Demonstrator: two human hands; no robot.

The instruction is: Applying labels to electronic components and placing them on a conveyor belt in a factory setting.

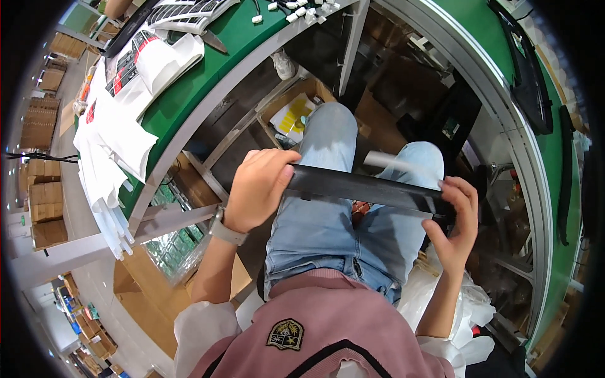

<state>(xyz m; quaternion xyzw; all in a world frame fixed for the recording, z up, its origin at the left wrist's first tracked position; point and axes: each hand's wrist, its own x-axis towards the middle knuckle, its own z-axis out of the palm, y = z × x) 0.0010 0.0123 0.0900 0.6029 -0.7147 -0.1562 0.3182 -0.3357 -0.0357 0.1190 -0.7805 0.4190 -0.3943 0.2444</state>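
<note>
A long black bar (365, 186), plastic-looking, lies crosswise above my thighs. Its left end is gripped by my left hand (259, 184), thumb on the near side and fingers folded over the end. At the other end my right hand (460, 217) has its fingertips on the far edge and its thumb by the near edge, with the bar between them. A whitish strip (394, 161), smeared by motion, shows just beyond the bar near my right knee; whether it is attached to the bar I cannot tell.
A green-topped bench (189, 94) curves round ahead, carrying white printed sheets (151, 63) and small white connectors (302, 11). Black frame parts (526, 69) lie on its right side. Under it stands an open carton (318, 91). Clear plastic bags (457, 296) sit beside my right hip.
</note>
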